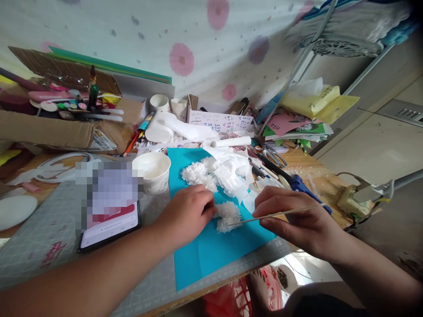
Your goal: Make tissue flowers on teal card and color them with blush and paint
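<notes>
the left hand [194, 211] has thumb and forefinger pinched together on the left end of a small, ruffled white paper piece [229, 216], which lies on a bright blue rectangular sheet [194, 264] close to the near edge of the wooden surface [312, 169]. the right hand [280, 211] is clamped around a thin, pale wooden stick [280, 215], whose tip reaches onto the near part of the ruffled piece. a clump of frilled white paper [198, 174] and a crumpled white sheet [234, 171] lie farther in, toward the blue sheet's far edge. from here the stick could tear or flatten the thin frills if pressed too hard, and the piece could slip toward the surface's near edge if the left pinch loosened. the white paper cup [152, 174], open and with something white inside, stands at the blue sheet's left edge; a careless swing of the left forearm might tip it toward the black-edged phone [112, 233] on the grey cutting mat [152, 273]. as for writing, a white box [221, 119] near the surface's far edge carries handwritten rows of figures, of which "7:00" and "4:00" seem legible, the rest too blurred. red lettering on the mat, toward the surface's left edge, cannot be read with certainty; the phone screen is mostly masked, and the cup's print is too small.
</notes>
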### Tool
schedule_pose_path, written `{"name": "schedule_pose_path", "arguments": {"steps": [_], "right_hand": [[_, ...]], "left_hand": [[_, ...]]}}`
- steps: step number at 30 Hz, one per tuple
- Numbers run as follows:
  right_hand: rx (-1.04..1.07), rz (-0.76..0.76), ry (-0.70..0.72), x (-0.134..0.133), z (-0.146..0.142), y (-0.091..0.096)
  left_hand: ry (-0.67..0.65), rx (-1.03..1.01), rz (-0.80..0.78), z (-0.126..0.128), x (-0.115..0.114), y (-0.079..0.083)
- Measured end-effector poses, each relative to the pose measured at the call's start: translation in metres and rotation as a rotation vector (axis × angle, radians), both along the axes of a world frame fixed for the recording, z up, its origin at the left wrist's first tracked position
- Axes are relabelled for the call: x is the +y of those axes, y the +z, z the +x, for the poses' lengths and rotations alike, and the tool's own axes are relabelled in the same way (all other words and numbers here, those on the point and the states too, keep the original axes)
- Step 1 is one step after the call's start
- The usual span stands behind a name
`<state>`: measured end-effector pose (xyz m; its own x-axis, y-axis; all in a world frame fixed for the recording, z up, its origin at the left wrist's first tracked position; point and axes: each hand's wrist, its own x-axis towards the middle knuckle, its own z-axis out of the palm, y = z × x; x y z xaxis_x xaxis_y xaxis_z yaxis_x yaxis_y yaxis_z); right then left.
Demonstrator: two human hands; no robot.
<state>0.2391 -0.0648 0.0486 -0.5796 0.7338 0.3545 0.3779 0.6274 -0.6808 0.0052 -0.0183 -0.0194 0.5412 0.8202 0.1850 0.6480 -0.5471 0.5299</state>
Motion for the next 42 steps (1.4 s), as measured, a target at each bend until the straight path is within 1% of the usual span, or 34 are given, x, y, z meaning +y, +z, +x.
{"name": "schedule_pose_path", "arguments": {"steps": [4,6,8,12,15,17,20,24,26,28,31,33,35,38,42], "right_hand": [[0.063,0.081,-0.085,-0.011,0.017,0.02],[0.084,0.125,-0.142,-0.014,0.026,0.027],[0.117,0.142,-0.175,-0.014,0.034,0.03],[0.159,0.136,-0.152,-0.006,0.041,0.028],[0.143,0.133,-0.134,0.0,0.04,0.024],[0.136,0.136,-0.124,0.002,0.039,0.023],[0.143,0.131,-0.117,0.005,0.036,0.021],[0.187,0.053,-0.205,0.01,0.031,0.016],[0.203,0.027,-0.246,0.012,0.025,0.012],[0.185,0.032,-0.27,0.015,0.015,0.007],[0.119,0.055,-0.272,0.021,-0.002,-0.002],[0.096,0.053,-0.246,0.024,-0.013,-0.007],[0.077,0.032,-0.21,0.027,-0.022,-0.01],[0.031,0.011,-0.163,0.029,-0.031,-0.011],[-0.065,0.018,-0.108,0.031,-0.037,-0.007]], "left_hand": [[0.031,-0.026,0.046,-0.007,0.001,0.002],[0.055,0.007,0.105,-0.008,0.004,0.008],[0.059,0.076,0.185,-0.004,0.01,0.016],[0.056,0.236,0.328,0.015,0.025,0.03],[0.093,0.329,0.421,0.029,0.035,0.032],[0.116,0.364,0.471,0.034,0.038,0.031],[0.123,0.366,0.521,0.03,0.037,0.03],[0.11,0.33,0.553,0.014,0.022,0.032],[0.084,0.3,0.547,0.006,0.011,0.03],[0.043,0.256,0.511,-0.001,0.003,0.025],[-0.016,0.19,0.38,-0.005,-0.005,0.017],[-0.036,0.171,0.284,-0.005,-0.008,0.014],[-0.05,0.162,0.219,-0.004,-0.009,0.014],[-0.068,0.136,0.178,-0.004,-0.01,0.015],[-0.078,0.121,0.148,-0.003,-0.011,0.014]]}}
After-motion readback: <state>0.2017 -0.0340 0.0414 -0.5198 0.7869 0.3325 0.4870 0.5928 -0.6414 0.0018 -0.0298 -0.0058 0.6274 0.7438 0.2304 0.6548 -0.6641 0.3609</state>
